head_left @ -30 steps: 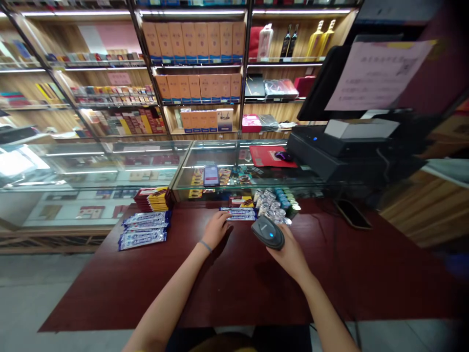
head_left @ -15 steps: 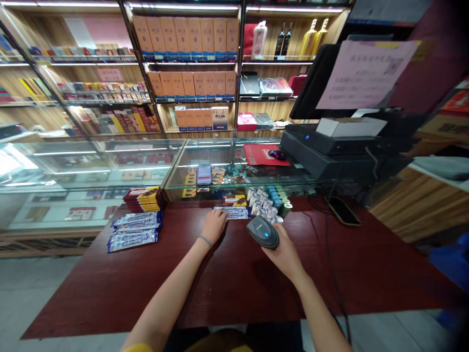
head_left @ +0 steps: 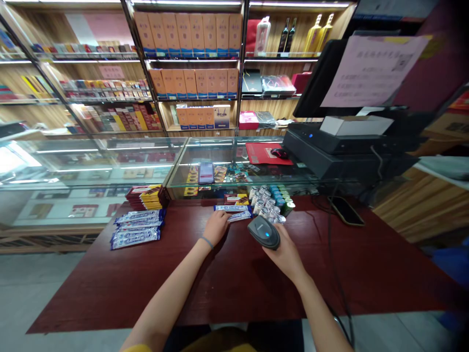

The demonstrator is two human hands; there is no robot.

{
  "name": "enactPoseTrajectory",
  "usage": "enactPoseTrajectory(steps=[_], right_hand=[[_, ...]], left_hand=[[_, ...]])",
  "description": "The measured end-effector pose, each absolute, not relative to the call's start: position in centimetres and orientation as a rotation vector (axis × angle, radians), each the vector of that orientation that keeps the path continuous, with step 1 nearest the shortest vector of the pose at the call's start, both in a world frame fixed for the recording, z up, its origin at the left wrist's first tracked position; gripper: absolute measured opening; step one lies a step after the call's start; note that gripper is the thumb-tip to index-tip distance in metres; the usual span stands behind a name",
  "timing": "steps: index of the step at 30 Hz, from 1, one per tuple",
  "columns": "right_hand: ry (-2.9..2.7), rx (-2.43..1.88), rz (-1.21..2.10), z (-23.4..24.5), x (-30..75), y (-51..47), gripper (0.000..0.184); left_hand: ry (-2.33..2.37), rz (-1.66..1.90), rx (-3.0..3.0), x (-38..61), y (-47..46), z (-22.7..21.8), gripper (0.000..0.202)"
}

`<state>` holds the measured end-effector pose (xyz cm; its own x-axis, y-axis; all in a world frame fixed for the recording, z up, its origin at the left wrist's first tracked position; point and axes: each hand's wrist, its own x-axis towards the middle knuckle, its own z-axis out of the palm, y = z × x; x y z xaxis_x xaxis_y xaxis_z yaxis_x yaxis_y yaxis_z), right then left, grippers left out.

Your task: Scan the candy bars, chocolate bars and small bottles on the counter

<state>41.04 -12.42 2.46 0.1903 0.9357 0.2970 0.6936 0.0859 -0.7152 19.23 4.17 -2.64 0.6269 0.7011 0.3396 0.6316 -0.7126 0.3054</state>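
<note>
My right hand (head_left: 284, 247) is wrapped round a dark grey handheld barcode scanner (head_left: 264, 231) with a blue light glowing on top. My left hand (head_left: 217, 226) has its fingers closed on the left end of a slim blue-and-white packet (head_left: 240, 216), which lies slightly tilted on the dark red table. Just behind it lies a second packet of the same kind (head_left: 232, 208). Past these sits a red-and-yellow box (head_left: 235, 199) against the glass counter. Several cans (head_left: 266, 201), silver, blue and green on top, stand in rows behind the scanner.
At the left lie several more blue-and-white packets (head_left: 136, 228) below stacked red-and-yellow boxes (head_left: 146, 196). A phone (head_left: 346, 210) rests at the right, near a black cable (head_left: 331, 249). Behind stand the glass counter (head_left: 205, 146), another phone (head_left: 205, 172) and a monitor (head_left: 317, 80).
The front blue-and-white packet has been drawn a little towards me and turned by my left hand, apart from the one behind. My right hand holds the scanner almost still.
</note>
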Motion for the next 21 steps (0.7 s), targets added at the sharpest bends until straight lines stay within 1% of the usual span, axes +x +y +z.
enactPoseTrajectory(steps=[5,10,15,17,21], right_hand=[[-1.554,-1.673,0.364,2.4,41.0,-12.3,0.042],[-1.509,-1.652,0.337,3.2,40.3,-12.1,0.034],[-1.563,-1.632,0.366,4.0,38.9,-11.1,0.036],[-1.61,-1.623,0.407,4.2,38.0,-10.6,0.035],[-1.662,-1.614,0.475,4.7,36.1,-9.7,0.029]], left_hand=[[0.994,0.8,2.392,18.2,4.1,-2.0,0.024],[1.102,0.983,1.808,15.7,4.0,-1.2,0.026],[0.924,0.832,1.077,13.0,3.3,-0.9,0.042],[0.89,0.815,0.96,12.5,3.1,-0.8,0.043],[0.858,0.84,0.926,12.3,3.2,-0.8,0.04]])
